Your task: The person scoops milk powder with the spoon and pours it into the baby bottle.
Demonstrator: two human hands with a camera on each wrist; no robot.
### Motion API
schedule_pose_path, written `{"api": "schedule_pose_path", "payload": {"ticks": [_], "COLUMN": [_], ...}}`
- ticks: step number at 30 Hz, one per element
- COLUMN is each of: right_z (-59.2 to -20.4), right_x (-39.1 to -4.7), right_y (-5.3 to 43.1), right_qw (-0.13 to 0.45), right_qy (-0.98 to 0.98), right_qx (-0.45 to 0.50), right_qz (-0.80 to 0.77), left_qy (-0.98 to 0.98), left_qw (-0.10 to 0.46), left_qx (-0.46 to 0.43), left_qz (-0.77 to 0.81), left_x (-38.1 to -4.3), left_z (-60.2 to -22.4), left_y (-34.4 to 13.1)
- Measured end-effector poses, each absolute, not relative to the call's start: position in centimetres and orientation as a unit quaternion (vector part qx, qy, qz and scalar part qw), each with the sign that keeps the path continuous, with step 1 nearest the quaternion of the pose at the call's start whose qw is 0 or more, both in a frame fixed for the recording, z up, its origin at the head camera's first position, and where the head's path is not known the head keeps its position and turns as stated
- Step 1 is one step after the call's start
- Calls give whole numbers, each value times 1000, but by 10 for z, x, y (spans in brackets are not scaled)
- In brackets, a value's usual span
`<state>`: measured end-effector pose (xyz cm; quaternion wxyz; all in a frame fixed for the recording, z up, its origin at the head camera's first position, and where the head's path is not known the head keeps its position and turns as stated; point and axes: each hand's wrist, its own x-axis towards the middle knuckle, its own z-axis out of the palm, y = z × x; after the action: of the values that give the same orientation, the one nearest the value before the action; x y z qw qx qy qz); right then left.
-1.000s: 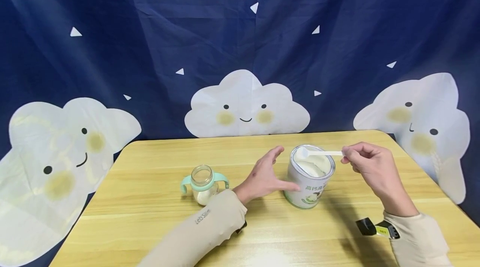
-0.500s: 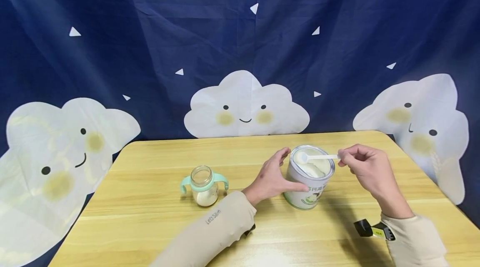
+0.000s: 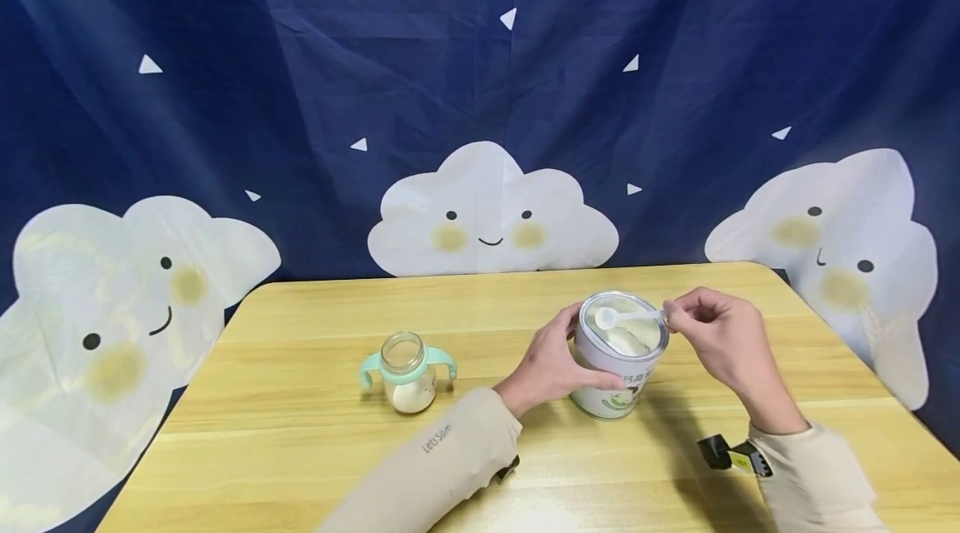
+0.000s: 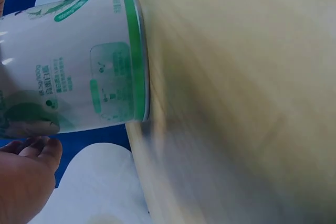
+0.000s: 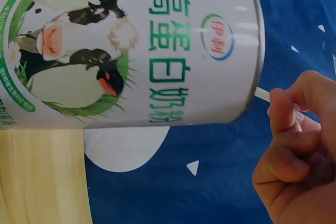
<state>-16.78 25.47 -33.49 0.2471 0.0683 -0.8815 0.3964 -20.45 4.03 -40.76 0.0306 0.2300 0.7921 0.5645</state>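
Note:
A white and green milk powder can (image 3: 609, 366) with a cow on its label (image 5: 79, 45) stands upright on the table. My left hand (image 3: 549, 362) holds the can from the left, thumb across the front and fingers going behind it. Its fingers (image 4: 44, 153) show beside the can wall in the left wrist view. Between thumb and fingertips, my right hand (image 3: 723, 337) pinches the handle of a white scoop (image 3: 606, 317). The scoop's bowl is over the can's opening, above pale powder (image 3: 633, 341). In the right wrist view only a bit of the handle (image 5: 262, 94) shows.
Left of the can stands a lidless baby bottle (image 3: 408, 379) with two mint-green handles and whitish contents. The wooden table (image 3: 300, 433) reaches back to a dark blue curtain (image 3: 420, 58) printed with smiling clouds.
My left hand has moved right, from beside the can to holding it. The right hand has moved slightly left with the scoop, its bowl staying over the opening. The bottle has not moved.

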Motion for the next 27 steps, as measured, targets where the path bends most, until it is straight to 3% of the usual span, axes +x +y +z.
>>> {"api": "schedule_pose_path", "payload": {"ticks": [12,27], "right_z": [-330,-326], "right_x": [-174,-183], "right_y": [237,221], "right_qw": [271,249], "right_qy": [-904,-919], "right_qx": [89,181], "right_qz": [319,247], "left_qy": [787,800], "left_qw": [22,38], "left_qx": [227,215], "left_qz": [574,559], "left_x": [-203,-203], "left_z": [-411,-409], "left_y": [41,42]}}
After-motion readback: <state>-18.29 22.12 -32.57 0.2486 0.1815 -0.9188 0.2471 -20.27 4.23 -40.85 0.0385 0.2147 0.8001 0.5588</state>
